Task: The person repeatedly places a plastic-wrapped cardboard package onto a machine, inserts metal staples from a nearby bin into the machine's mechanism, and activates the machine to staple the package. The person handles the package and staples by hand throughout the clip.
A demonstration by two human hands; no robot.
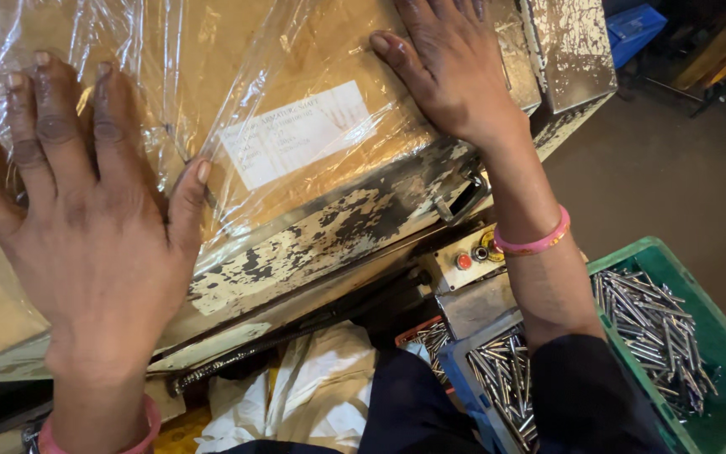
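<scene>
While both hands press flat on it, a brown cardboard box [212,109] wrapped in clear plastic film [237,50] fills the upper left of the view. It lies on a metal worktop [338,231] whose cream paint is badly chipped, with dark steel showing through. The box's long axis runs from the lower left toward the upper right, following the worktop's front edge, and its broad face is turned up toward the camera.

A white rectangular label [296,134] sits on that face under the film, roughly midway between the two hands, tilted along the same diagonal as the box. Its print is too small to make out.

The left hand [86,227] lies palm down on the near left part of the box, fingers [56,118] spread apart and straight, gripping nothing; a pink bangle circles the wrist. The right hand [455,71] lies palm down on the far right part, near the box's edge, fingers likewise open and flat, thumb stretched toward the label. A second pink bangle [535,241] rings that wrist.

Below the right forearm stands a green plastic crate [716,336] holding many thin metal pins [649,315], just beside a blue tray [468,378] with more of them. A small control panel with a red button [463,261] is fixed under the worktop's edge. White cloth [329,378] lies lower down.
</scene>
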